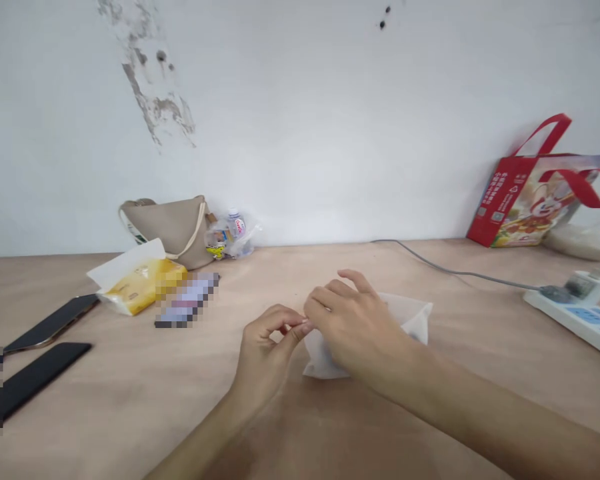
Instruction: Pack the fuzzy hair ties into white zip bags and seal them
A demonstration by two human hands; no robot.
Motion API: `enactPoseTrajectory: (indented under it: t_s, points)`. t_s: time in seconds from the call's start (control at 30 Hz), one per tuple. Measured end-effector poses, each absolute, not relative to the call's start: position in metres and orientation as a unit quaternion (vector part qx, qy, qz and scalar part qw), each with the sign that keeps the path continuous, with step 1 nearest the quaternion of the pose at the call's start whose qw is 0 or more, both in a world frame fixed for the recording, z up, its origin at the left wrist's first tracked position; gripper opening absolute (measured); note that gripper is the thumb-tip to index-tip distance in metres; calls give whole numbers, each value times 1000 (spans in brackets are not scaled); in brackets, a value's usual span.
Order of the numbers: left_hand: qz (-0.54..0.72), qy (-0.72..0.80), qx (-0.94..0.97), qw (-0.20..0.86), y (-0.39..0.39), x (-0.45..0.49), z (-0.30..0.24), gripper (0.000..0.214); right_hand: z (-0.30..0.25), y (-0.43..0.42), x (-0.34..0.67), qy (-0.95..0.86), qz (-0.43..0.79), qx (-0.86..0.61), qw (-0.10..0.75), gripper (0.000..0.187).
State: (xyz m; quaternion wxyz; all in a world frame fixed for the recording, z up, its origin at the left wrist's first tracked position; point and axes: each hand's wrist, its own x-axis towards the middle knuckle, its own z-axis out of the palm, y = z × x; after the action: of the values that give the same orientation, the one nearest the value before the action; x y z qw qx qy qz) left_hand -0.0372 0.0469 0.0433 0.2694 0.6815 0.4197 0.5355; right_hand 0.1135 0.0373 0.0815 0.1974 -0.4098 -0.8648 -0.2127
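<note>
Two bare hands are working over a pale pouch on the table, shown from near to far. The left grip [265, 340] is closing thumb against forefinger, the tips pressing together beside those of the right; whether anything thin is lying between them cannot be told. The right grip [351, 323] is arching over the pouch with fingers bent and one finger lifting clear; its thumb is hiding, so its closure cannot be told. The pouch [324, 361] is lying directly in front of the person, mostly beneath the right grip, its corners showing at near left and far right.

Handling (judged): the whitish, see-through sheet is appearing thin, soft and light, likely slippery and easily creasing or tearing. Its edges and corners are offering the best hold, a fingertip pinch suiting them better than a full grasp; a flat palm would be steadying the body, which is otherwise likely to be sliding over the table [300, 433].

Beyond, a power strip [573, 325] is lying at right, and a yellow tissue pack [147, 285] is sitting at left. Farther back, a beige bag [173, 223] is slumping beside a bottle [237, 225] in clear plastic, while a red tote [520, 203] is standing at far right. The wall [305, 133] is closing the view.
</note>
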Motion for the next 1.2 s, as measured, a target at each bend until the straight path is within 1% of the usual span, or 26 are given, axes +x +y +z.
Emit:
enactPoseTrajectory:
  t_s: [0.17, 0.27, 0.33, 0.37, 0.4, 0.47, 0.5, 0.53, 0.57, 0.6, 0.63, 0.7, 0.83, 0.9, 0.97, 1.1, 1.2]
  points:
    - [556, 446, 664, 226, 66, -55, 41, 12, 67, 39, 182, -832, -251, -457, 188, 17]
    - [562, 449, 660, 214, 71, -70, 42, 11, 65, 24, 221, -811, -276, -476, 197, 29]
    - [517, 437, 701, 226, 64, -79, 43, 13, 62, 5, 235, -813, -294, -460, 203, 36]
    - [468, 428, 734, 243, 57, -83, 43, 15, 58, -4, 239, -818, -299, -446, 207, 37]
    - [405, 426, 766, 261, 50, -85, 43, 23, 54, -13, 240, -822, -301, -433, 214, 36]
    - [348, 435, 784, 273, 32, -84, 41, 72, 42, -26, 233, -826, -292, -422, 232, 35]
    - [339, 433, 790, 270, 24, -80, 40, 84, 36, -29, 226, -828, -281, -424, 238, 34]
    - [331, 428, 801, 256, 17, -72, 39, 82, 30, -30, 217, -831, -263, -427, 239, 35]
    - [317, 423, 817, 233, 13, -63, 38, 69, 24, -28, 206, -837, -240, -431, 237, 36]
    - [295, 402, 841, 209, 10, -51, 37, 64, 19, -24, 193, -844, -211, -435, 232, 38]
    - [268, 367, 870, 190, 10, -39, 37, 68, 15, -18, 180, -849, -178, -443, 227, 40]
    - [227, 345, 895, 166, 15, -15, 35, 71, 7, -4, 157, -856, -119, -456, 215, 44]
    - [169, 375, 896, 167, 34, 13, 27, 74, -9, 18, 138, -859, -93, -457, 209, 56]
    - [165, 383, 894, 167, 39, 16, 19, 74, -20, 20, 140, -858, -81, -460, 212, 63]
    - [177, 376, 895, 164, 40, 16, 10, 74, -29, 18, 144, -856, -66, -464, 218, 66]
    - [202, 376, 889, 167, 38, 17, -1, 68, -39, 14, 148, -847, -32, -477, 231, 62]
    - [214, 396, 876, 170, 38, 17, -6, 67, -40, 14, 147, -836, -5, -492, 244, 65]
